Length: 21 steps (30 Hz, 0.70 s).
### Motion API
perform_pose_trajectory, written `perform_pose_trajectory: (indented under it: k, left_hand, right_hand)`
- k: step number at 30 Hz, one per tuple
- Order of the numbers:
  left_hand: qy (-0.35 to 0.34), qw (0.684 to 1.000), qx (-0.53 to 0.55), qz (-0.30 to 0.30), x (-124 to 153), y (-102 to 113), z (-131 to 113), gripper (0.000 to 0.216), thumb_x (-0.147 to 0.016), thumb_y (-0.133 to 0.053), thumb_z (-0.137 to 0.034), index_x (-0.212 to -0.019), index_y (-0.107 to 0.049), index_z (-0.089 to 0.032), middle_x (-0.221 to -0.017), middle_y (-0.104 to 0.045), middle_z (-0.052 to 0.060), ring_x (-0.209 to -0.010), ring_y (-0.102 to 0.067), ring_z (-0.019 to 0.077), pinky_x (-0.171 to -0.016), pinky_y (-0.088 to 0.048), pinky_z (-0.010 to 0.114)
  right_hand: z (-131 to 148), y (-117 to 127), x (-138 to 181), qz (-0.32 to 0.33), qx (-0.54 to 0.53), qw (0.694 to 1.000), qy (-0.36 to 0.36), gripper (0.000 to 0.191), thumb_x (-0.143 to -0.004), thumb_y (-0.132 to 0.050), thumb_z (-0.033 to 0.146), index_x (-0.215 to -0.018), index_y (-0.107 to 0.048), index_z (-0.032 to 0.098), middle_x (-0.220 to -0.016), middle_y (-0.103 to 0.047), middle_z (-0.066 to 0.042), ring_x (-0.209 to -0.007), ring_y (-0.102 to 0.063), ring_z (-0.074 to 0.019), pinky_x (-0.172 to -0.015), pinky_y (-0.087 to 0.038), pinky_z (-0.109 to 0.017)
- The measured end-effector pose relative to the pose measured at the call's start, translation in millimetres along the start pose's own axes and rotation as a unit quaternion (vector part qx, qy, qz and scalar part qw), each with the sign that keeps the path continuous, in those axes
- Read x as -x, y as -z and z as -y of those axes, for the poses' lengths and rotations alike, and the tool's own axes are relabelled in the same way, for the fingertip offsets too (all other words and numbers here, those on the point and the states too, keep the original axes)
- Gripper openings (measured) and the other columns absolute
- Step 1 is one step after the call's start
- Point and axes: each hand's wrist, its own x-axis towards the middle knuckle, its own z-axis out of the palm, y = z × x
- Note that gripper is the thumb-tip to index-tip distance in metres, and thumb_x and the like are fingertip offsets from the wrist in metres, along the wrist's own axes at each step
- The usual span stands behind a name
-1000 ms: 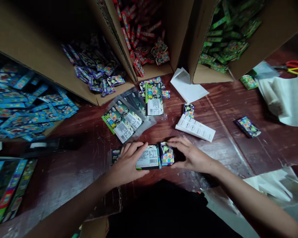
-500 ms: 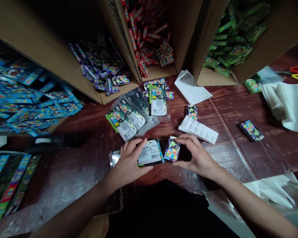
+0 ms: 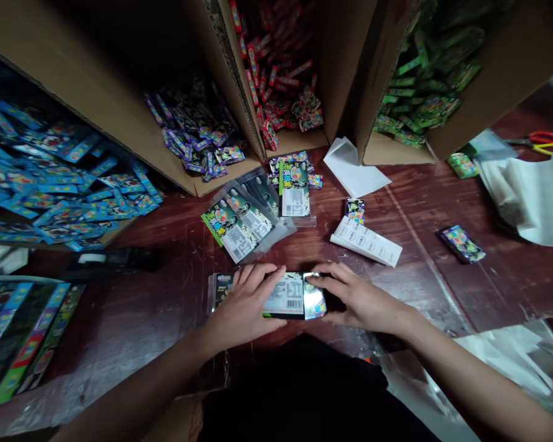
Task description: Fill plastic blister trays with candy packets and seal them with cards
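Note:
My left hand (image 3: 244,301) lies curled over a clear plastic bag (image 3: 283,294) with a white barcode label, pinning it to the dark red table (image 3: 442,245). My right hand (image 3: 357,301) pinches a small purple candy packet (image 3: 313,299) and holds it at the bag's right, open end, against the label. Both hands sit close to the table's near edge. More filled bags with green headers (image 3: 235,224) lie in a loose pile just beyond my left hand.
Open cardboard boxes stand at the back with blue packets (image 3: 55,190), purple packets (image 3: 193,135), red packets (image 3: 276,86) and green packets (image 3: 419,80). A white sticker strip (image 3: 366,240), loose packets (image 3: 461,242), white paper (image 3: 354,162), scissors (image 3: 544,141) and display boxes (image 3: 13,337) lie around.
My right hand has brought the purple packet left, from tilted beside the bag to flat against its open end. The left hand stays on the bag.

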Motion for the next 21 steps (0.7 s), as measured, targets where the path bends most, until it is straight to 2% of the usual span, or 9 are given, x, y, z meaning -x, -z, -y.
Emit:
perform_pose_trajectory:
  k: [3, 9, 12, 16, 21]
  left_hand:
    - [-0.009, 1.000, -0.008, 0.004, -2, -5, -2, 0.088, -0.076, -0.079, -0.039, -0.151, -0.036, -0.024, -0.138, -0.051, 0.011, -0.128, -0.045, 0.0341, -0.109, -0.037, 0.050]
    - [0.042, 0.999, -0.021, 0.007, -10, -9, -3, 0.086, -0.071, -0.077, -0.028, -0.149, -0.041, -0.025, -0.140, -0.051, 0.010, -0.129, -0.044, 0.0340, -0.111, -0.037, 0.051]
    - [0.061, 0.998, -0.010, 0.006, -16, -9, -1, 0.089, -0.067, -0.075, -0.024, -0.150, -0.041, -0.026, -0.140, -0.050, 0.009, -0.130, -0.044, 0.0331, -0.112, -0.038, 0.049]
    - [0.073, 0.997, 0.001, -0.001, -23, -10, 1, 0.089, -0.066, -0.074, -0.022, -0.149, -0.042, -0.027, -0.141, -0.050, 0.009, -0.131, -0.044, 0.0329, -0.111, -0.040, 0.049]
    - [0.088, 0.995, -0.005, -0.048, -29, -11, -1, 0.082, -0.073, -0.071, -0.023, -0.149, -0.040, -0.022, -0.136, -0.052, 0.011, -0.129, -0.046, 0.0317, -0.111, -0.041, 0.050]
  right_hand:
    - [-2, 0, -4, 0.020, 0.024, 1.000, -0.002, 0.066, -0.090, -0.072, 0.028, -0.148, -0.044, 0.019, -0.144, -0.045, -0.016, -0.137, -0.042, -0.0311, -0.117, -0.040, -0.050]
    - [-8, -2, -8, 0.019, 0.023, 0.999, -0.043, 0.072, -0.086, -0.074, 0.021, -0.150, -0.042, 0.017, -0.149, -0.043, -0.016, -0.141, -0.039, -0.0304, -0.119, -0.038, -0.045]
    - [-15, 1, -7, -0.011, -0.017, 0.998, -0.064, 0.073, -0.084, -0.076, 0.023, -0.148, -0.041, 0.018, -0.149, -0.042, -0.016, -0.139, -0.043, -0.0278, -0.117, -0.042, -0.041]
    - [-19, 2, -6, -0.057, -0.015, 0.994, -0.087, 0.070, -0.081, -0.074, 0.019, -0.144, -0.044, 0.018, -0.145, -0.044, -0.016, -0.137, -0.045, -0.0295, -0.116, -0.043, -0.045]
    - [-13, -1, -9, -0.103, -0.014, 0.989, -0.106, 0.066, -0.080, -0.074, 0.019, -0.139, -0.047, 0.019, -0.139, -0.046, -0.016, -0.131, -0.049, -0.0314, -0.111, -0.047, -0.048]
